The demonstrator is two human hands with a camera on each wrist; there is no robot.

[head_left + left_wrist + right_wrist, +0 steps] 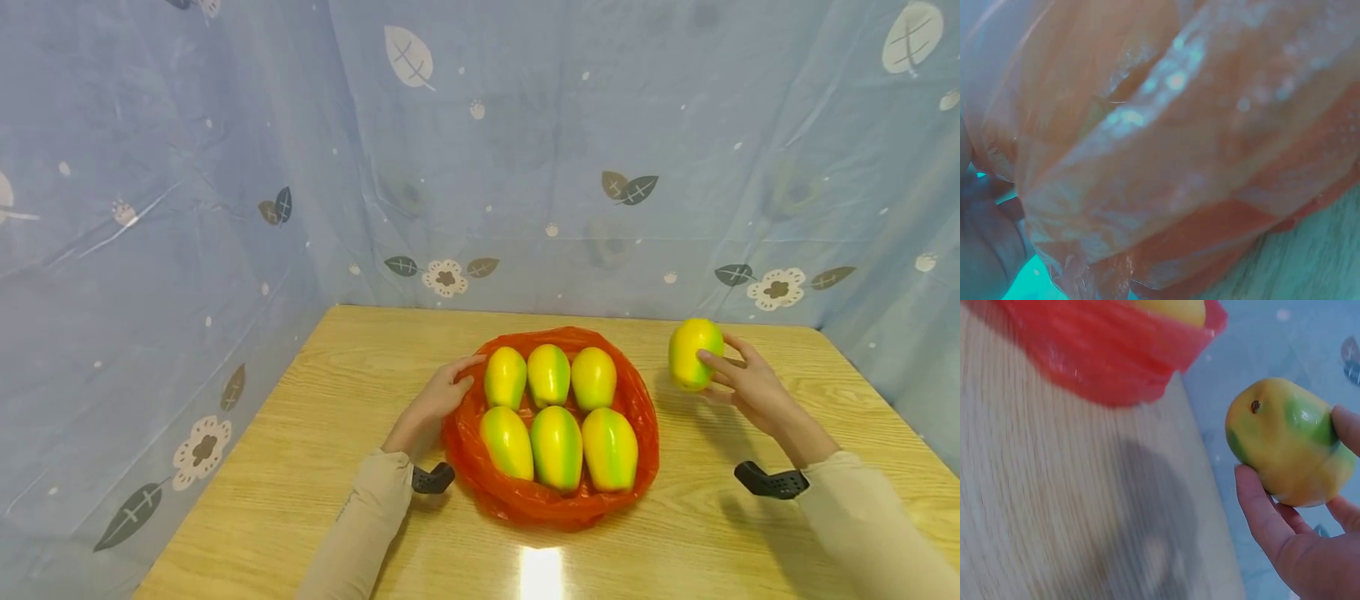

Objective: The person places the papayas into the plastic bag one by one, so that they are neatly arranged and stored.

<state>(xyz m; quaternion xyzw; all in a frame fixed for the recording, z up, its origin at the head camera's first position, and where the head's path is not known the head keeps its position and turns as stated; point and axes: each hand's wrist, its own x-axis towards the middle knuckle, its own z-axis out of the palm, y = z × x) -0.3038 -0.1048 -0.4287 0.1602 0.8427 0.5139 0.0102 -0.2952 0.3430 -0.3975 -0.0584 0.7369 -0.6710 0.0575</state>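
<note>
A red plastic bag [551, 510] sits on the table, its mouth spread wide. Inside lie several yellow-green papayas [557, 450] in two rows. At the bag's left rim, my left hand [441, 392] holds the thin plastic between thumb and fingers; the left wrist view shows mostly the bag's wrinkled side [1166, 169] and part of the hand [988, 237]. To the right of the bag, my right hand [757, 387] grips one papaya [694, 354] above the table. Thumb and fingers wrap its sides, and its brown stem end [1256, 407] faces the bag in the right wrist view.
The light wooden table [330, 433] carries the bag at its middle. A blue curtain [525, 183] with leaf and flower prints hangs behind the table and along its sides. Black wrist mounts [771, 482] stick out inward from both sleeves.
</note>
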